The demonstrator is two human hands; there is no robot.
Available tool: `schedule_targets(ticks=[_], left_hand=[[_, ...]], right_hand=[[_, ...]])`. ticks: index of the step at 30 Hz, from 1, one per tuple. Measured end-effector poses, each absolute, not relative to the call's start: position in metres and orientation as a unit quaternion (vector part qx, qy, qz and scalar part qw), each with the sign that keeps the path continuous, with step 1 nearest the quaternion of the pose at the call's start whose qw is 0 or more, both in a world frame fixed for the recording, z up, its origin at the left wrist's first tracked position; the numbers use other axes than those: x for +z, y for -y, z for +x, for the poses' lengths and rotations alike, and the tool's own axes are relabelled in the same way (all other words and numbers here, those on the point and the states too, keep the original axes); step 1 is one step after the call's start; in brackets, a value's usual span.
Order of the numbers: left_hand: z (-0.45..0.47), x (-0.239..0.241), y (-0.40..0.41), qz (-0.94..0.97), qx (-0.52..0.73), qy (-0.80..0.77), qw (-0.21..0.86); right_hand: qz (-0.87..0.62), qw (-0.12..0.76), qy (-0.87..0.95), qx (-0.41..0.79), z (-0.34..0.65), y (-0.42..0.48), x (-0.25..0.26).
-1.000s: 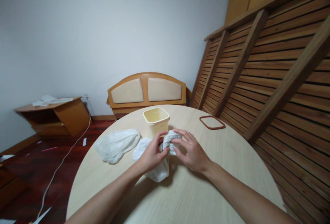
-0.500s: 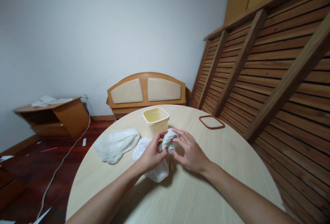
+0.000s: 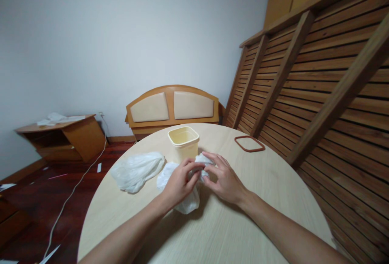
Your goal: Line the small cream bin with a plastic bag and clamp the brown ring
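Note:
Both of my hands meet over a crumpled white plastic bag point(image 3: 185, 203) near the middle of the round table point(image 3: 219, 231). My left hand point(image 3: 179, 183) pinches the bag's bunched top, fingers curled round it. My right hand point(image 3: 223, 179) grips the same bunch point(image 3: 201, 159) from the other side, fingers closed on the plastic. A pale yellow square tub point(image 3: 183, 141) stands open just behind the hands.
A second white plastic bag point(image 3: 136, 170) lies to the left on the table. A brown-rimmed lid point(image 3: 249, 144) lies at the far right. Behind are a wooden headboard point(image 3: 173, 108), a slatted bed frame point(image 3: 319, 94) leaning at the right, and a low cabinet point(image 3: 63, 136).
The bunched top of the bag has been pressed lower and tighter between my hands; my left thumb and fingers now close further over it.

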State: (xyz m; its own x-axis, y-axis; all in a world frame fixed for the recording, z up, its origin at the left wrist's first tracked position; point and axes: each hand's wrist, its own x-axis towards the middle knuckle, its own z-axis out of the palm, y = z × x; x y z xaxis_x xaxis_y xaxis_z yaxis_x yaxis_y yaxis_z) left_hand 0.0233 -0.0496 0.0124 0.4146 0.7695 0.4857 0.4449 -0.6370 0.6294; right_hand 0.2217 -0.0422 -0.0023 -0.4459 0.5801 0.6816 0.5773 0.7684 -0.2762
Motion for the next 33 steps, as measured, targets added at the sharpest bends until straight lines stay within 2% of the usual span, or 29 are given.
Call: schedule_targets(ticks=[5,11,20,25,33], left_hand=[[0.024,0.012,0.051,0.803,0.337,-0.472,0.136],[0.024,0.014,0.054,0.831,0.304,-0.459,0.080],[0.021,0.010,0.051,0.831,0.286,-0.473,0.064],[0.019,0.011,0.052,0.820,0.289,-0.490,0.061],[0.023,0.013,0.056,0.806,0.337,-0.466,0.140]], right_hand=[[-0.360,0.424,0.831,0.011,0.221,0.042,-0.005],[-0.371,0.452,0.809,0.065,0.217,0.041,-0.004],[-0.383,0.469,0.735,0.304,0.207,0.041,-0.006],[-0.332,0.493,0.663,0.455,0.205,0.031,-0.013],[-0.305,0.484,0.675,0.466,0.205,0.031,-0.011]])
